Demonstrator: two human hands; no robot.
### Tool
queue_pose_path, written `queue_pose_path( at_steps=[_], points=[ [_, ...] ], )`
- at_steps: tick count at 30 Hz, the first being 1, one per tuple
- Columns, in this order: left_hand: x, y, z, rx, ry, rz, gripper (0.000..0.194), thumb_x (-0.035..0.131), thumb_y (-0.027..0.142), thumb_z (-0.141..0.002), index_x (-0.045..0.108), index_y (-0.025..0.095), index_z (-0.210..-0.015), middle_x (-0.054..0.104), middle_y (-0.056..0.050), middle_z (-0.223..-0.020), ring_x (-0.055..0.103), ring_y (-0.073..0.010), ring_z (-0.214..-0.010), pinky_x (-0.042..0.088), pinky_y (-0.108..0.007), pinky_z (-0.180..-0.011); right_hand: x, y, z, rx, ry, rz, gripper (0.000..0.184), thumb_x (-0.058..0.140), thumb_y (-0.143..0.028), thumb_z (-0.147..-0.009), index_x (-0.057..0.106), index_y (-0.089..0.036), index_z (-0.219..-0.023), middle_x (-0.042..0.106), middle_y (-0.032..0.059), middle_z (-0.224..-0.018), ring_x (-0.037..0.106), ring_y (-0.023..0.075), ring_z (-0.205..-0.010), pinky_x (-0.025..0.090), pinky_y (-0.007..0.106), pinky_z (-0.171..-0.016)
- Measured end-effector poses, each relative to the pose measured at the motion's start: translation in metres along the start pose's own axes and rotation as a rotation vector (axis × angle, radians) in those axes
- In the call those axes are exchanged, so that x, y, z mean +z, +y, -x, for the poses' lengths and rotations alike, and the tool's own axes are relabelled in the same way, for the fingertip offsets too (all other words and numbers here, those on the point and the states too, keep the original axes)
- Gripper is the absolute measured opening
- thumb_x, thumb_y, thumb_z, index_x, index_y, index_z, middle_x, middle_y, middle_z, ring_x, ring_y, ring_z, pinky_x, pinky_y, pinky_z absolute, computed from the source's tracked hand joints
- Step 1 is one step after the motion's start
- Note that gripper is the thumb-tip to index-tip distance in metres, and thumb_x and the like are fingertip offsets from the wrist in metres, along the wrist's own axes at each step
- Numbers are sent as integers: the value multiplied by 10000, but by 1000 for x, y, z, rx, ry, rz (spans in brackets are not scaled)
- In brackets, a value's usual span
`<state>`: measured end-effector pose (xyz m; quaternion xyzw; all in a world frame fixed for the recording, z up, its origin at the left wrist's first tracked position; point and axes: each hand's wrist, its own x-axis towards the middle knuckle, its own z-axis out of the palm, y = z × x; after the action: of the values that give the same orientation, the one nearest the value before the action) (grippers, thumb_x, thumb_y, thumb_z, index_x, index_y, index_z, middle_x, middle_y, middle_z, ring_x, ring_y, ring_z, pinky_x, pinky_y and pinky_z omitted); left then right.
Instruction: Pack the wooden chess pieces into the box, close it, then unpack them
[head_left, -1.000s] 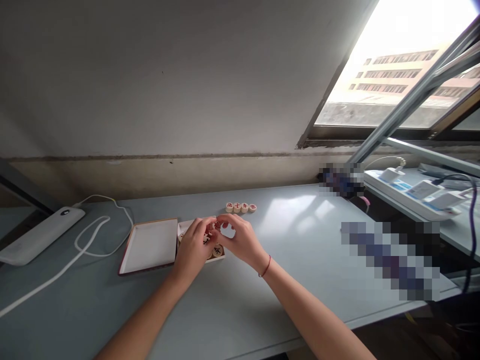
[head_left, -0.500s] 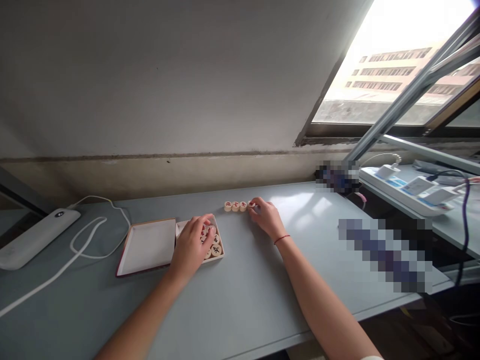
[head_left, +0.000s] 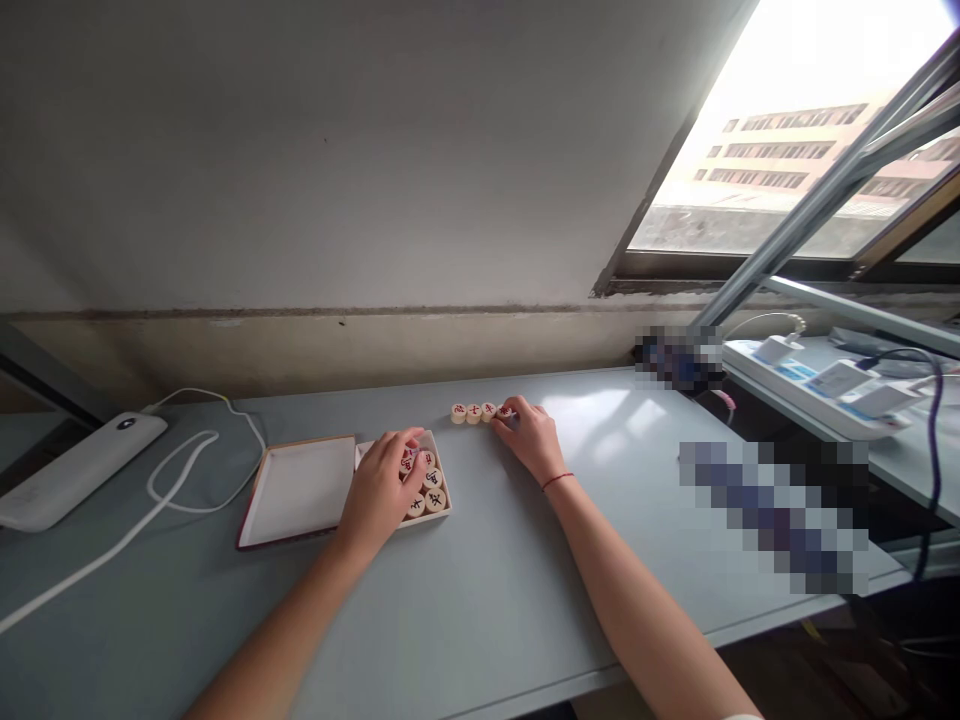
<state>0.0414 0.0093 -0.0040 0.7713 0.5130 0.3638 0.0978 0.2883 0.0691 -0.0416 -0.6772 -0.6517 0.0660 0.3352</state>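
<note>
Under my left hand (head_left: 379, 485) stands a shallow white-lined box tray (head_left: 445, 500) holding several round wooden xiangqi pieces (head_left: 433, 488) with red or black characters. My left fingertips pinch a piece at the tray's far side, partly hidden. My right hand (head_left: 531, 436) rests on the grey table (head_left: 525, 570), its fingers on the end of a row of several xiangqi pieces (head_left: 474, 413). That end piece is partly covered. Left of the tray lies a white-lined lid (head_left: 296, 490) with a dark red edge, touching the tray.
A white power bank (head_left: 79, 472) and its looping white cable (head_left: 184, 490) lie on the table's left. A wall rises behind the table. At right, a power strip (head_left: 817, 385) sits beyond the table's edge, below a bright window (head_left: 787, 130). Two pixelated patches cover other areas.
My hands were close together over the tray a second ago. My right hand has moved right to the end of the row, while my left hand has stayed at the tray.
</note>
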Motion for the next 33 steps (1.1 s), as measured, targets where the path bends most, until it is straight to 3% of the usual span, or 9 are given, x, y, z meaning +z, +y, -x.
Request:
queue_pose_path(
  at_steps=[12,17,20,24,29,33],
  points=[
    [-15,-16,-9,-36,16,-79,232,457,270,-883,579,211,-1071,656,-42,-929,618,-187,-844,476,-325,-791,1,9,-2,-49,21,-6,179,514,-222,-757,590,-228,-919,682,43,-916,545,212,-803,422,336,-754],
    [-18,-27,-8,-88,-67,-307,242,438,249,-868,677,218,-890,691,-66,-932,586,-250,-894,423,-389,-794,-4,-16,7,-65,129,-97,172,497,-300,-810,597,-201,-908,654,94,-929,533,239,-871,435,369,-792],
    [-21,-30,-4,-65,-145,-364,293,431,245,-859,699,236,-741,684,-71,-905,550,-262,-892,404,-400,-785,-3,-49,23,-177,-65,-281,204,459,-305,-865,588,-211,-993,660,65,-894,560,194,-779,454,318,-726],
    [-33,-33,-5,-76,-233,-391,322,417,231,-837,698,244,-678,657,-66,-911,536,-250,-878,415,-377,-773,2,-83,45,-281,-309,-282,293,442,-360,-920,580,-226,-1141,660,56,-906,586,190,-811,457,296,-706],
    [-50,-36,-8,-177,-374,-346,311,425,291,-819,702,236,-690,621,-65,-835,584,-244,-850,454,-339,-738,8,-90,54,-322,-349,-230,331,352,-350,-970,630,-213,-1089,640,69,-887,597,196,-853,466,304,-739],
    [-51,-40,-9,-155,-368,-307,249,468,326,-785,699,232,-785,644,-62,-895,605,-248,-879,472,-333,-761,10,-90,55,-315,-335,-204,311,381,-364,-961,636,-200,-1033,649,70,-872,605,202,-830,472,309,-719]
  ],
)
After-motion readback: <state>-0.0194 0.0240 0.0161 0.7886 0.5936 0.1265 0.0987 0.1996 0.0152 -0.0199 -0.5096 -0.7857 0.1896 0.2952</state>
